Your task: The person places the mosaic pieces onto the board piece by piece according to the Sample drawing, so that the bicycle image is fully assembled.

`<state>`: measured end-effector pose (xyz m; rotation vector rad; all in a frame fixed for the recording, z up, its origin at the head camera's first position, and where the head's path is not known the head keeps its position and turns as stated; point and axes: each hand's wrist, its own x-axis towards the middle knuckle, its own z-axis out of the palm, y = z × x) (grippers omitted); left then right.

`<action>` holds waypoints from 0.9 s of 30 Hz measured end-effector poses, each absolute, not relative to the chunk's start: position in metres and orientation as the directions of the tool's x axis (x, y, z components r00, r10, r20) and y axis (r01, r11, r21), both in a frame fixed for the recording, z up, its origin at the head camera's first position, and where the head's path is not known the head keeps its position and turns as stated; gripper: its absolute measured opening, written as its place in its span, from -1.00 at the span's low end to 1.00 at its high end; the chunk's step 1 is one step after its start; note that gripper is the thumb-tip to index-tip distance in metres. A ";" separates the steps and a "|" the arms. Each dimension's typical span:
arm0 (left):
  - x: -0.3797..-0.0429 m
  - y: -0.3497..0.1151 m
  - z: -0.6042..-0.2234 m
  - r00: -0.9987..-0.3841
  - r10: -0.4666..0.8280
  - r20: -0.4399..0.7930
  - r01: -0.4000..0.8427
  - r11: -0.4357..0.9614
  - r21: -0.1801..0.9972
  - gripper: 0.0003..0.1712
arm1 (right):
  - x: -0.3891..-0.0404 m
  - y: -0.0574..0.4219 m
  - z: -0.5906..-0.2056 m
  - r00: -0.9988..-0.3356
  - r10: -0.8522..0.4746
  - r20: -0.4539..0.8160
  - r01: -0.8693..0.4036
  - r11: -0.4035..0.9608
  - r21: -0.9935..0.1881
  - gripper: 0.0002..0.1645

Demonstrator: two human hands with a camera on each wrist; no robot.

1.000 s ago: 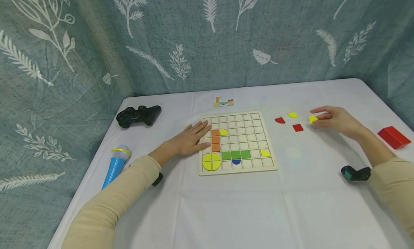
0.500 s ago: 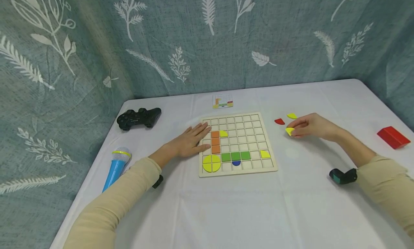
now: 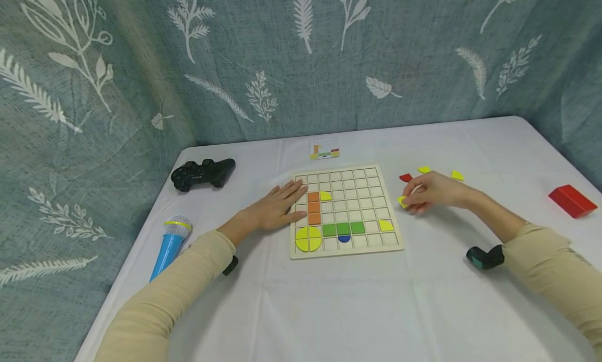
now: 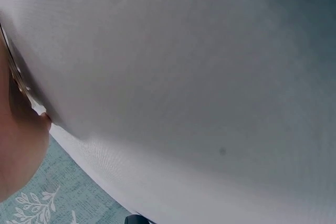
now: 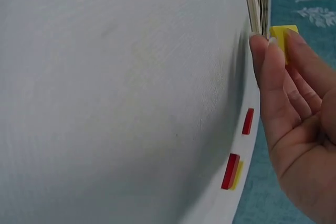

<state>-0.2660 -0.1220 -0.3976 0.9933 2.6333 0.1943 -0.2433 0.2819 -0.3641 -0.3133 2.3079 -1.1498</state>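
Observation:
My left hand (image 3: 273,208) lies flat with fingers spread at the left edge of a wooden grid board (image 3: 357,184). Set in the board are orange squares (image 3: 314,207), green squares (image 3: 343,228), a blue half-round piece (image 3: 345,238), a yellow circle of quarter pieces (image 3: 308,239) and single yellow quarter pieces (image 3: 386,225). Just off the board's right edge, my right hand (image 3: 432,191) pinches a yellow quarter-circle piece (image 5: 279,38) between thumb and fingers. A red quarter piece (image 3: 406,178) and two yellow quarter pieces (image 3: 457,175) lie behind that hand.
A small pattern card (image 3: 324,148) lies behind the board. To the left are a black game controller (image 3: 203,174) and a blue microphone (image 3: 170,247). A red block (image 3: 572,200) sits at the far right. The white-covered table (image 3: 338,310) meets a leaf-patterned curtain (image 3: 329,69).
My right hand has carried a yellow quarter piece leftward to near the board's edge. A red square piece seen earlier is now hidden behind it in the head view. My left hand stays put.

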 end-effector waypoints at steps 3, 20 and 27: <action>-0.266 -0.122 -0.398 -0.707 0.663 -0.245 0.620 0.748 0.236 -0.14 | -0.244 0.278 -0.364 -0.821 -0.444 -0.360 0.018 0.609 -0.793 -0.64; -0.265 -0.122 -0.397 -0.707 0.662 -0.249 0.616 0.749 0.243 -0.15 | -0.249 0.247 -0.366 -0.760 -0.564 -0.324 -0.107 0.600 -0.793 -0.76; -0.265 -0.122 -0.396 -0.704 0.666 -0.247 0.621 0.746 0.241 -0.14 | -0.250 0.231 -0.370 -0.734 -0.609 -0.300 -0.156 0.581 -0.799 -0.81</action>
